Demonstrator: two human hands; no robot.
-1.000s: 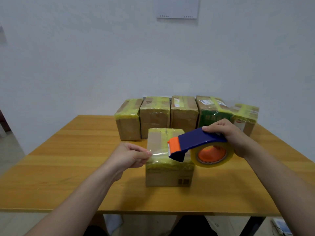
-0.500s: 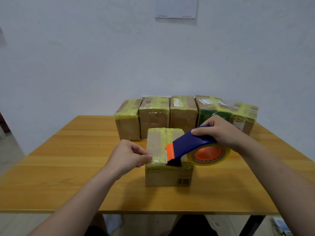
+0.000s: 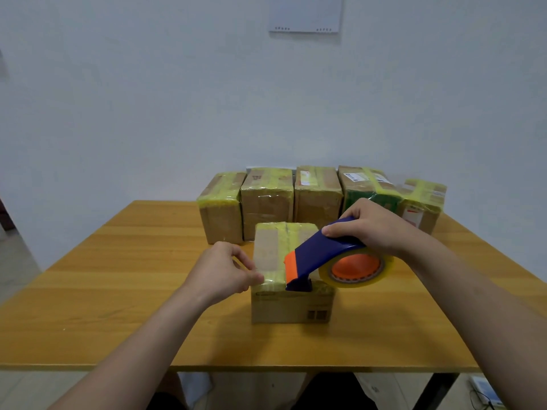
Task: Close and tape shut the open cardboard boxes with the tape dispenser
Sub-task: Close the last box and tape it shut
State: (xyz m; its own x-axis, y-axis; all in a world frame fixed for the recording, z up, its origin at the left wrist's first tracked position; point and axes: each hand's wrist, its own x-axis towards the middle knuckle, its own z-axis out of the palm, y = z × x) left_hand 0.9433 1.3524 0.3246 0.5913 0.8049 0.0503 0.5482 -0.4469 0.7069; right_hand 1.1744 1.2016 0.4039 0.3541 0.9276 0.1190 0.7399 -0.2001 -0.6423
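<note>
Between the two hands sits a small brown cardboard box (image 3: 291, 303), matte and square-edged, its flaps down and its top crossed by a band of wrinkled, glossy yellowish tape (image 3: 275, 281). The left hand (image 3: 220, 272) is curled at the box's left top edge, thumb and forefinger pinching that tape where it folds over the corner. I cannot tell whether the end is loose or already stuck down.

The right hand (image 3: 370, 229) grips the smooth blue plastic tape dispenser (image 3: 322, 251) from above, fingers wrapped over its curved handle. The dispenser tilts down towards the left hand, and its flat orange blade guard and dark nose touch the box top just beside the left fingertips. Under the right palm hangs the round roll of clear yellowish tape (image 3: 384, 270) on an orange core, off the box's right side.

Beyond both hands stands a row of five cardboard boxes (image 3: 268, 202), all wrapped in the same crinkled tape. Everything rests on a grained wooden bench (image 3: 118, 276).
</note>
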